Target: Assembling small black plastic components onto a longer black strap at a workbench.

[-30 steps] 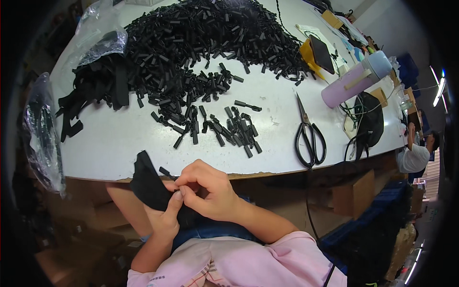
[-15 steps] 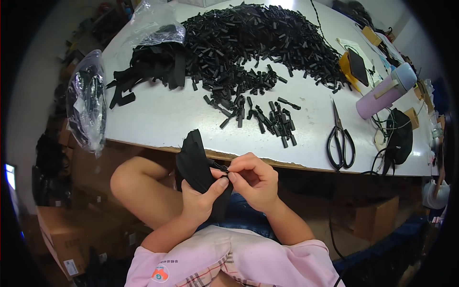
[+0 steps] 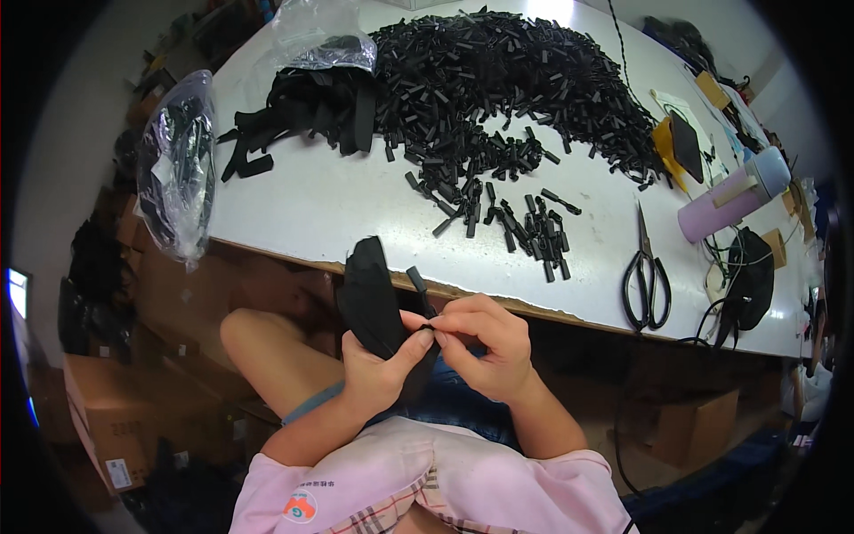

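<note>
My left hand [image 3: 382, 374] is closed around a bundle of black zipper tapes [image 3: 369, 298], whose upper ends stand up past the fingers. At the fingertips, a black zipper slider with a flat pull tab [image 3: 416, 279] sticks up beside the bundle. My right hand [image 3: 489, 345] pinches at the same spot, thumb and forefinger meeting the left thumb. Between them the slider's body and the tape end are mostly hidden by the fingers. Both hands are above my lap, just in front of the table edge.
A large heap of black zipper sliders [image 3: 507, 80] covers the back of the white table [image 3: 356, 214]. More black tapes [image 3: 307, 111] lie at left beside a clear plastic bag [image 3: 182, 169]. Black scissors [image 3: 646, 289], a lilac bottle [image 3: 725, 205] and a phone [image 3: 686, 147] are at right.
The pull tab now stands upright above my fingertips, where before it lay lower against the bundle. My hands stay together; the whole view has shifted slightly.
</note>
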